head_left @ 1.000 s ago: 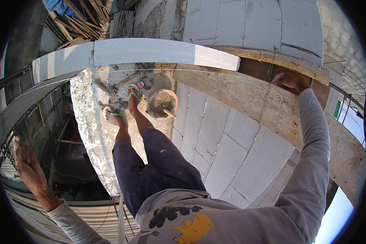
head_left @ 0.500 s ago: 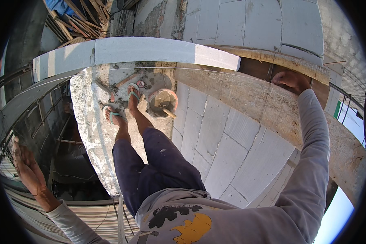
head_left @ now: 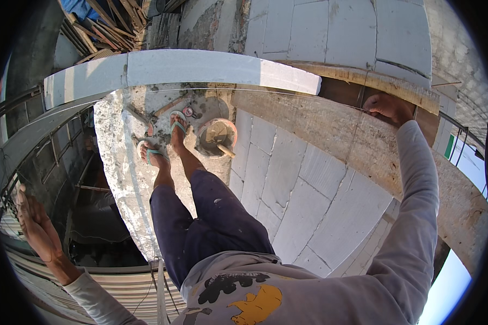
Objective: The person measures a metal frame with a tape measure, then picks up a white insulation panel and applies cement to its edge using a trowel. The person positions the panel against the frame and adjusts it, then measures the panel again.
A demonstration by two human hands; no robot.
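My right hand (head_left: 387,109) reaches out to the far right, fingers curled and closed on a thin string (head_left: 200,89). The string runs left along the near edge of a row of light grey blocks (head_left: 195,67). Beside the hand, a wooden plank (head_left: 374,81) lies at the right end of that row. A second thin line crosses the concrete beam (head_left: 320,124) close to my fingertips. My left hand (head_left: 39,230) is raised at the far left, fingers stretched out and holding nothing; metal bars lie just beyond it.
By my sandalled feet stands a bucket (head_left: 217,137) of grey mortar with a wooden handle in it. Loose tools and rubble lie on the ledge (head_left: 119,168). Left of the ledge is a deep drop (head_left: 95,216). A block wall (head_left: 293,179) rises at the right; scrap wood (head_left: 106,30) is piled far left.
My right hand has shifted very slightly at the string. My left hand, the blocks and the bucket look almost unchanged.
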